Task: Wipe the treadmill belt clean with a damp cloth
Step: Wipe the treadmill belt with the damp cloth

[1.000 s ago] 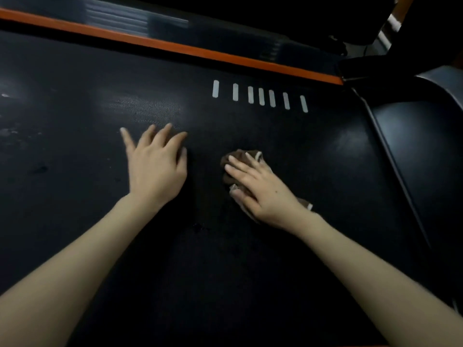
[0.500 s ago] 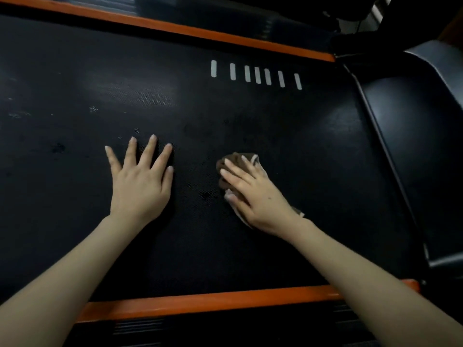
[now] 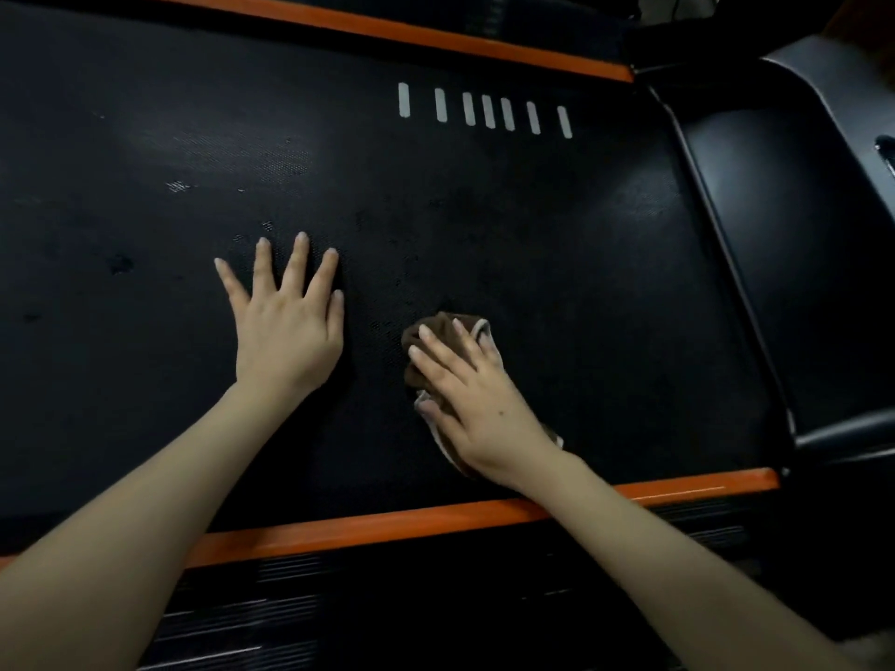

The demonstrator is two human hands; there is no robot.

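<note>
The black textured treadmill belt (image 3: 557, 244) fills most of the view, with a few pale specks and dark spots on its left part. My left hand (image 3: 285, 326) lies flat on the belt with fingers spread. To its right, my right hand (image 3: 470, 399) presses a crumpled brown cloth with a pale edge (image 3: 433, 331) onto the belt with straight fingers. Most of the cloth is hidden under that hand.
Orange side rails run along the far edge (image 3: 387, 29) and the near edge (image 3: 387, 525) of the belt. A row of several white stripes (image 3: 484, 111) marks the belt at the top. The dark motor cover (image 3: 794, 263) rises on the right.
Both hands and the cloth have come nearer to me over the belt, toward the near orange rail. The near rail has come into view.
</note>
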